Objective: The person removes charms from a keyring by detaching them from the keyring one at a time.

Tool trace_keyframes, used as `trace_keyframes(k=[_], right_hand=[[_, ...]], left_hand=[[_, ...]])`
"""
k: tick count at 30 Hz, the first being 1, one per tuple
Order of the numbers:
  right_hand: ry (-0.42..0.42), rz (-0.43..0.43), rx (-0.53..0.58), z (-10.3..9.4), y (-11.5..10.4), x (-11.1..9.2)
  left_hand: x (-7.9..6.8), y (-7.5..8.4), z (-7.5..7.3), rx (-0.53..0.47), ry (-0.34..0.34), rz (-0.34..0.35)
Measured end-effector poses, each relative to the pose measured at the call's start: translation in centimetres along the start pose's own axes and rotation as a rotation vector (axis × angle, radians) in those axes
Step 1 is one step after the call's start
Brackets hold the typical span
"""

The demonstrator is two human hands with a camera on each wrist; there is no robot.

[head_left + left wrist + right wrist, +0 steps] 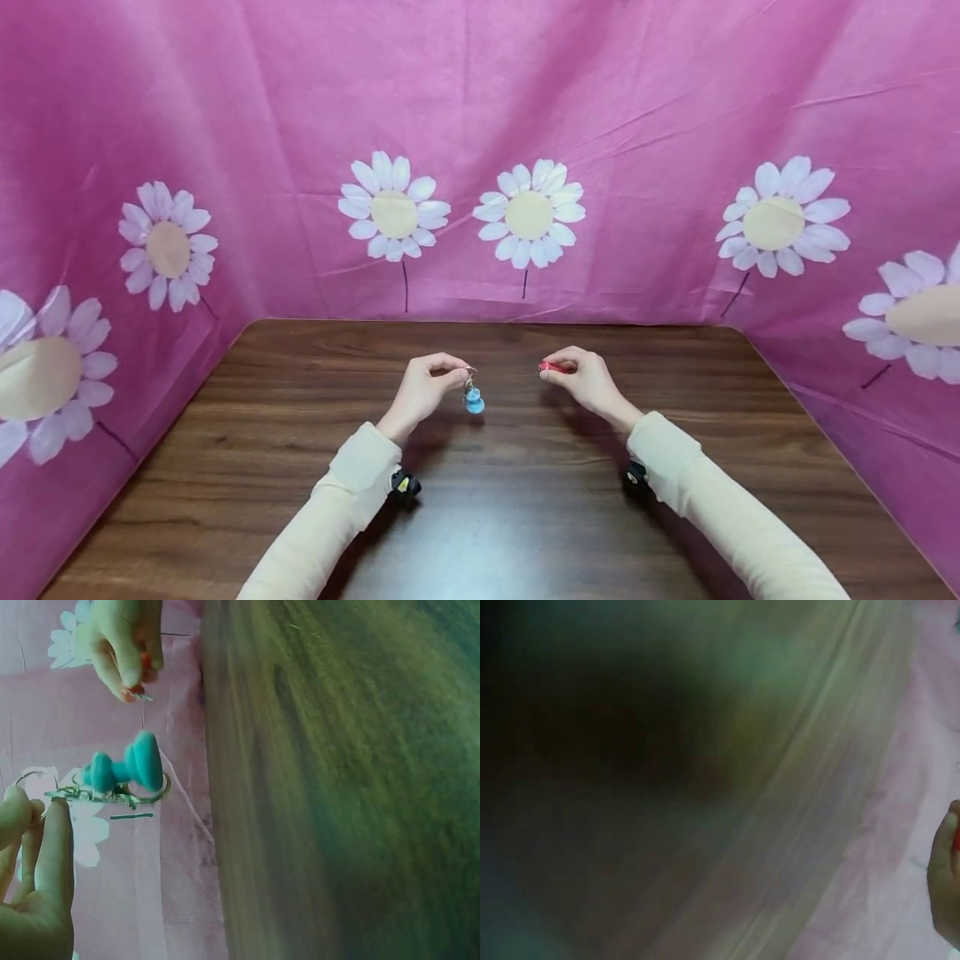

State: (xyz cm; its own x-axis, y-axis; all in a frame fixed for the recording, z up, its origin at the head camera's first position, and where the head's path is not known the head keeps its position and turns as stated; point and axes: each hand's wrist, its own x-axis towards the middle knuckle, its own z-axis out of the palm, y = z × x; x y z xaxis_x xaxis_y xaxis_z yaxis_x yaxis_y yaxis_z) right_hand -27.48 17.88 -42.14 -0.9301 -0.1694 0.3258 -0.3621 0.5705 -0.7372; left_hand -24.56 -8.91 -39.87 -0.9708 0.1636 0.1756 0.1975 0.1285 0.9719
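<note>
My left hand (426,387) pinches the ring of a keychain above the table. From it hangs a light blue charm (474,401). In the left wrist view the charm (124,766) has a rounded, stepped shape like a chess pawn, and a gold-coloured chain (97,795) runs beside it. My right hand (585,383), held apart at about the same height, pinches a small red object (551,367). A bit of metal (141,696) shows at its end; its kind cannot be made out. The right wrist view is mostly dark and blurred, with part of the right hand (945,885) at its edge.
Both hands are over a brown wood-grain table (495,500). A pink cloth (465,83) with white daisies stands around its back and sides. Black wrist cameras, one of them the left camera (405,486), sit below the cream sleeves (322,517).
</note>
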Motion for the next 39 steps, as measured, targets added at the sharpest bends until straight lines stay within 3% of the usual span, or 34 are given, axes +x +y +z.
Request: trace_keyframes(k=[7, 15, 21, 25, 39], right_hand=[[-0.081, 0.015, -0.047, 1.4, 1.8, 2.6], [-0.103, 0.151, -0.151, 2.0, 3.6, 2.9], [-0.088, 0.263, -0.1, 2.0, 4.3, 2.3], [-0.107, 0.282, -0.11, 2.1, 4.4, 1.9], [-0.158, 0.261, -0.113, 1.6, 3.8, 2.4]], left_hand=[[-0.4, 0.0, 0.2, -0.003, -0.037, -0.017], [-0.6, -0.1, 0.5, 0.033, -0.072, -0.001], [-1.3, 1.7, 0.4, 0.062, -0.081, 0.017], [-1.9, 2.8, 0.5, 0.076, -0.114, 0.009], [-0.6, 0.1, -0.3, -0.004, -0.08, -0.002]])
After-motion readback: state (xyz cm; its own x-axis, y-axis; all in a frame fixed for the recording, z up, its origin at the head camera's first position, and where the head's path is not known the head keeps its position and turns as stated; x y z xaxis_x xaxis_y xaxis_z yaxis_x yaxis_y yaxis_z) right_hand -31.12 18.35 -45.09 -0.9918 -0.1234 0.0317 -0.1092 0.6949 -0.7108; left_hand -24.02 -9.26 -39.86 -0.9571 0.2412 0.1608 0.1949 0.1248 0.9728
